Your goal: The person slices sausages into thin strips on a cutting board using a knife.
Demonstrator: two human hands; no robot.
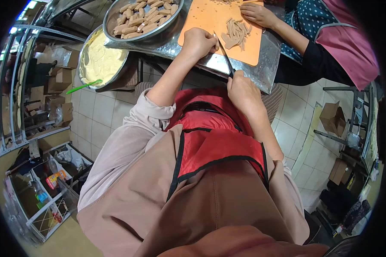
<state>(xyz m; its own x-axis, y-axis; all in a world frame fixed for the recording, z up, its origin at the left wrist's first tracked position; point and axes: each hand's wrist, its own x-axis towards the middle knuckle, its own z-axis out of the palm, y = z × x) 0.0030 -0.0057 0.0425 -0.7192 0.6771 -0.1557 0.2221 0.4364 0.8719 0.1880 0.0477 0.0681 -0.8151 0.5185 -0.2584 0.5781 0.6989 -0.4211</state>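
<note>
My right hand [243,91] is wrapped around the black handle of a knife [226,57], whose blade points up and left over the near left edge of an orange cutting board [248,55]. Against the blade, my left hand [199,44] is closed with its fingertips pinching a small piece of sausage [217,43], mostly covered by the fingers. To the right of the blade lies a pile of sausage strips [237,32] on the board. A metal bowl [179,13] of whole sausages [142,19] stands left of the board.
A co-worker's hand [258,14] rests on the board's far right side. Below the metal table [268,64], at left, stands a bowl of pale yellow cream [99,58] with a green utensil [84,87]. Shelves with cardboard boxes [63,79] line the left; another box [333,118] is at right.
</note>
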